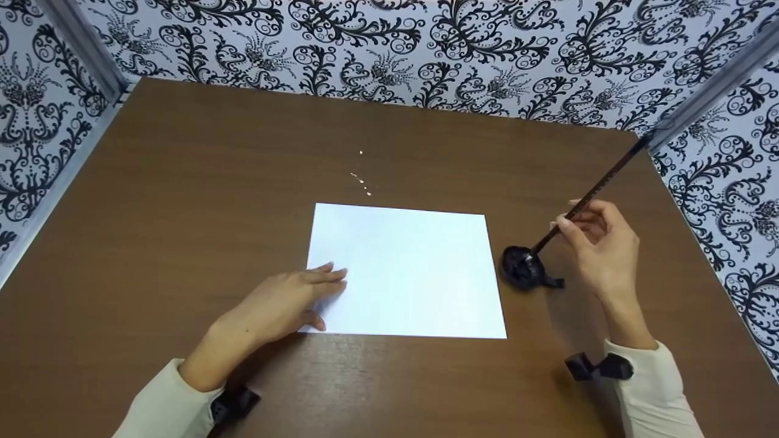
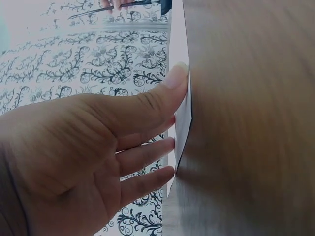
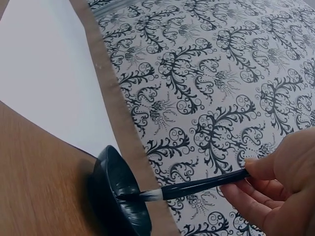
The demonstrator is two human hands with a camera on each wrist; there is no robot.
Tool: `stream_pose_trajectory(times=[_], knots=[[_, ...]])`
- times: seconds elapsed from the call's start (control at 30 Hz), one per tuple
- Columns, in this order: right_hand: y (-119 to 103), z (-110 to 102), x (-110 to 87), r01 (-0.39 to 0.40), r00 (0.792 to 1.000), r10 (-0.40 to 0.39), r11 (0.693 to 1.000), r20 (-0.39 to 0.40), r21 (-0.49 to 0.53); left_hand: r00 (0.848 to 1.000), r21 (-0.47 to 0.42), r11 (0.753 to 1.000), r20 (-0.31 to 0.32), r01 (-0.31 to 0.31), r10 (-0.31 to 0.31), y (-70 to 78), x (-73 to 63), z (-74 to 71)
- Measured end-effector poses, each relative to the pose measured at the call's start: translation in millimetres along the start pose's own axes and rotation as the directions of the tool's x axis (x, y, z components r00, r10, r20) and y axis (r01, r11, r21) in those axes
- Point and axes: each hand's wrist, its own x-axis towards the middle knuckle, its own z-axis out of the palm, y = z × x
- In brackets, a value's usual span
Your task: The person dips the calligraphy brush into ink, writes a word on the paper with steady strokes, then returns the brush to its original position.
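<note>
A blank white sheet of paper (image 1: 408, 274) lies on the brown table. My left hand (image 1: 295, 298) rests on its left edge, fingers fairly straight and thumb at the near corner. Between thumb and fingers, my right hand (image 1: 602, 243) pinches a long dark paintbrush (image 1: 593, 188), tilted with its far end up to the right. The brush's bristles dip into a small round black bowl (image 1: 520, 274) just right of the paper. In the right wrist view, pale bristles (image 3: 152, 195) darken toward the tip inside the bowl (image 3: 106, 196).
Several small light specks (image 1: 362, 181) dot the wooden table (image 1: 182, 213) beyond the paper. White wallpaper with black scrolls (image 1: 377, 48) borders the table at the back and sides. Dark wrist devices (image 1: 599, 367) sit at the cream sleeves (image 1: 651, 389).
</note>
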Motion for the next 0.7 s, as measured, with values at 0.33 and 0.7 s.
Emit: stream_pose_trajectory(times=[0.33, 0.7], knots=[[-17, 4, -5.9, 0.060, 0.998, -0.058, 0.990, 0.021, -0.126, 1.000, 0.007, 1.000, 0.015, 0.013, -0.013, 3.5, -1.2, -1.4], [-53, 11, -0.9, 0.136, 0.989, -0.113, 0.942, -0.090, 0.307, 0.999, -0.001, 0.999, 0.025, 0.032, -0.032, 3.9, 0.1, -0.3]])
